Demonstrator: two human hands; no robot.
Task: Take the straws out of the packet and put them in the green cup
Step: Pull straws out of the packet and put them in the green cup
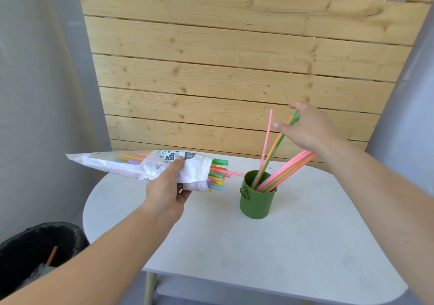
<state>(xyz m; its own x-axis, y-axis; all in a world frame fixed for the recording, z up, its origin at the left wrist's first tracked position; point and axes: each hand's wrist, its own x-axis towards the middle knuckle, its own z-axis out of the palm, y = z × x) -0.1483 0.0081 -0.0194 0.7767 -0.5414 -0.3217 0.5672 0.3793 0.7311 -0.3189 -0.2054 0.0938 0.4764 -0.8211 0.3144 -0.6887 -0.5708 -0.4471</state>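
Observation:
My left hand (168, 188) grips a white plastic straw packet (131, 166) held level above the table, its open end facing right with several coloured straws (217, 175) poking out. The green cup (257, 201) stands on the table just right of the packet's mouth. Several straws (284, 174) lean in it, some pink, orange and green. My right hand (307, 128) is above and right of the cup, its fingers around the upper ends of a few orange and green straws (273, 149) whose lower ends sit in the cup. A single pink straw (266, 140) stands free beside them.
The white rounded table (234, 246) carries only the cup. A wooden slat wall (234, 70) rises right behind it. A black-lined bin (40, 250) sits on the floor at the lower left, with an orange stick inside. Grey curtains hang at both sides.

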